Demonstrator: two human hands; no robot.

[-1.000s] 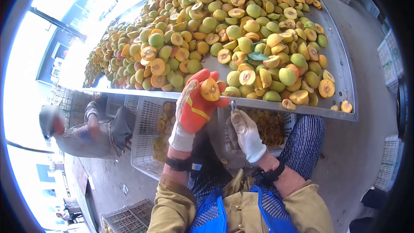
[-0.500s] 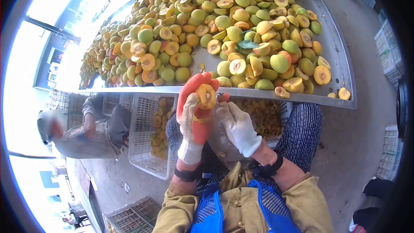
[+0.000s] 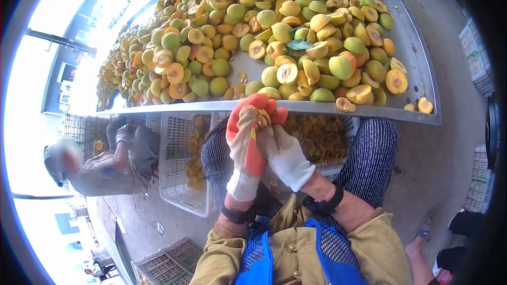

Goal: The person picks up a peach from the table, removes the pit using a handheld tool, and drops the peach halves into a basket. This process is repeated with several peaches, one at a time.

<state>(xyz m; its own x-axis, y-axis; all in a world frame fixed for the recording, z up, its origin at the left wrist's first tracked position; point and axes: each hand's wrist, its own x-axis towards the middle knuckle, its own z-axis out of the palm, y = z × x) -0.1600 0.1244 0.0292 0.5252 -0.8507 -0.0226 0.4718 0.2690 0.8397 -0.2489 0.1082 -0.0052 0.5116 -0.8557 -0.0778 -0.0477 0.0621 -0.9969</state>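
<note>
My left hand, in an orange-red and white glove, is closed around a halved yellow peach just in front of the table edge. The cut side faces my right hand and is partly hidden by fingers. My right hand, in a white glove, presses up against the peach half with its fingers pinched together. Whatever those fingers grip is hidden. Beyond both hands, a metal table bears a large heap of whole-looking and halved peaches, with a green leaf among them.
A white crate with yellow fruit pieces stands left of my knees; another crate with brownish pieces sits under the table edge. A seated person is at the left. Stacked crates and another person's foot are at the right.
My right hand has moved left and up against the peach half, and my left fingers have curled further over it. A foot has come into view at the lower right.
</note>
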